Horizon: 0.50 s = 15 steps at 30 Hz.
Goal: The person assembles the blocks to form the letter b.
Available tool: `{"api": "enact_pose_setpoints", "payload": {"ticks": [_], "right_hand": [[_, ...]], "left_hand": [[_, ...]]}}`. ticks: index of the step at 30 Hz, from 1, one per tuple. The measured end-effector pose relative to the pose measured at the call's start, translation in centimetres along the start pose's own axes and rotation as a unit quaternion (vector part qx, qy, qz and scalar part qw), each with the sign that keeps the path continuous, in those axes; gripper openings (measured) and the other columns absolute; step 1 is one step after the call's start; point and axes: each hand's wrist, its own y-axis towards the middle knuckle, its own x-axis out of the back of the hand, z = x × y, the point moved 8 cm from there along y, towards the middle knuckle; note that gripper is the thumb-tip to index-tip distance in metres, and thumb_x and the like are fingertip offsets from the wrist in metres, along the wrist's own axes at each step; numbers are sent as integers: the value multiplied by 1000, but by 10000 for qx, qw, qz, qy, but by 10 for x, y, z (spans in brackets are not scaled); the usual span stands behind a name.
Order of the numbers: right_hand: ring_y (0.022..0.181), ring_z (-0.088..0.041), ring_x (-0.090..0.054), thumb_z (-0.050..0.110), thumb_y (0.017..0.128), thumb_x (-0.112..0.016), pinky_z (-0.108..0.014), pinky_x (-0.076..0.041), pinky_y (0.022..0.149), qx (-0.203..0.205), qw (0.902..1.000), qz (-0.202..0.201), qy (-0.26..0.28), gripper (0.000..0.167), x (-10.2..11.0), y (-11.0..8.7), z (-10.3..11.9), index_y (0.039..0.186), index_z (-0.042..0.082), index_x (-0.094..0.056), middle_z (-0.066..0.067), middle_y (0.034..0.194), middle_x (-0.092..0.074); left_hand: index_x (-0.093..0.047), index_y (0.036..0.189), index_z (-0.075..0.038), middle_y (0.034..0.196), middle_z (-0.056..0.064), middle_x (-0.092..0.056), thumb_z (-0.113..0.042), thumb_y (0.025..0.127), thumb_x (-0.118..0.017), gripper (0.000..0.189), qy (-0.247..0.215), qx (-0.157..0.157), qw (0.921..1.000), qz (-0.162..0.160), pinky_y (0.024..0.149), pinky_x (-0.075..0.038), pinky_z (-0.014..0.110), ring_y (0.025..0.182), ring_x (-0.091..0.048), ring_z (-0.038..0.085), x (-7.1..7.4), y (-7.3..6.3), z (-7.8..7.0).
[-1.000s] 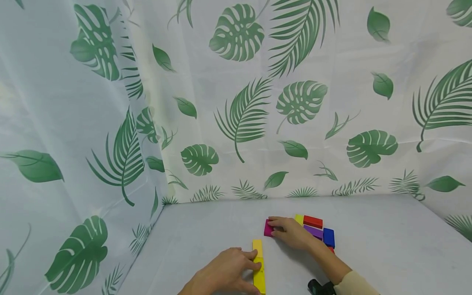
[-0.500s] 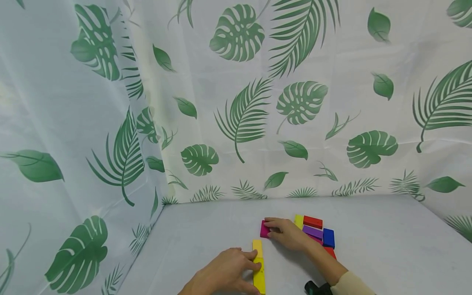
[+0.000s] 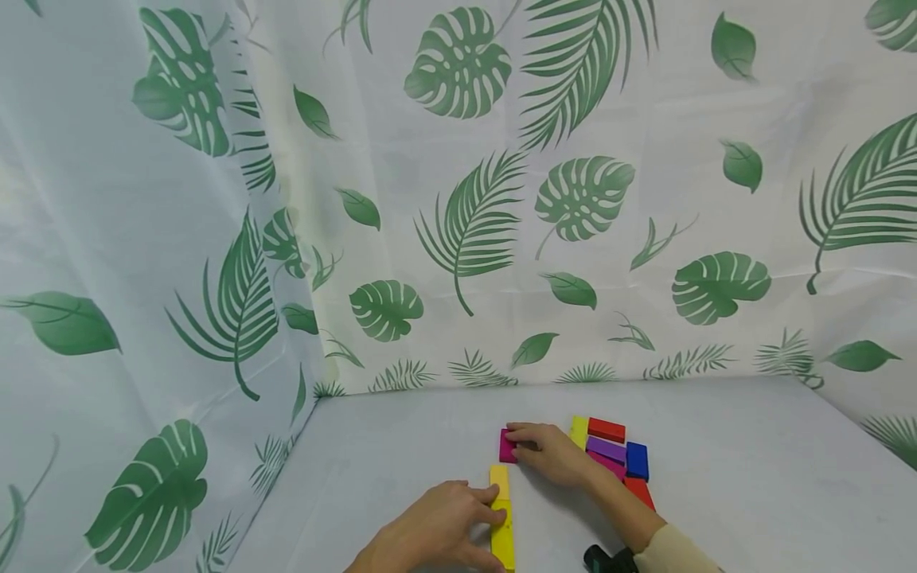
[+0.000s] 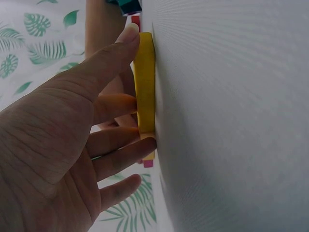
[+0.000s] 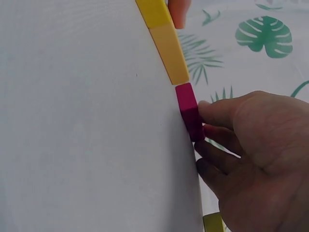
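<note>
Two yellow blocks lie end to end in a line on the white table, a lighter one beyond a deeper yellow one. My left hand rests against them from the left, fingers spread and fairly straight; in the left wrist view its thumb touches the near end of the deeper yellow block. Just past the far end of the line, my right hand pinches a magenta block between thumb and fingers. In the right wrist view the magenta block stands close to the lighter block's end.
Right of my right hand, several blocks lie grouped: yellow, red, purple, another magenta, blue and a second red. A black device sits at my right wrist. A leaf-print curtain borders the table.
My right hand has slid the magenta block a little to the left, to the far end of the yellow line. More of the grouped blocks now shows. The left hand has stayed still.
</note>
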Motion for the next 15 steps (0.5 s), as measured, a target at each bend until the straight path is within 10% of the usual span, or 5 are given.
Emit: {"api": "enact_pose_setpoints", "payload": {"ticks": [15], "right_hand": [[146,-41,-47,16,102,-67,-63,-40,115,-37,10000,-21,4,38,-5,4,1,140,8,-67,-13,153,-57]], "left_hand": [[-72,134,-29,148,-1,-62,-67,85,-74,62,-8,19,10000,66,105,-53,33,121,-65,5,-1,1,1]]}}
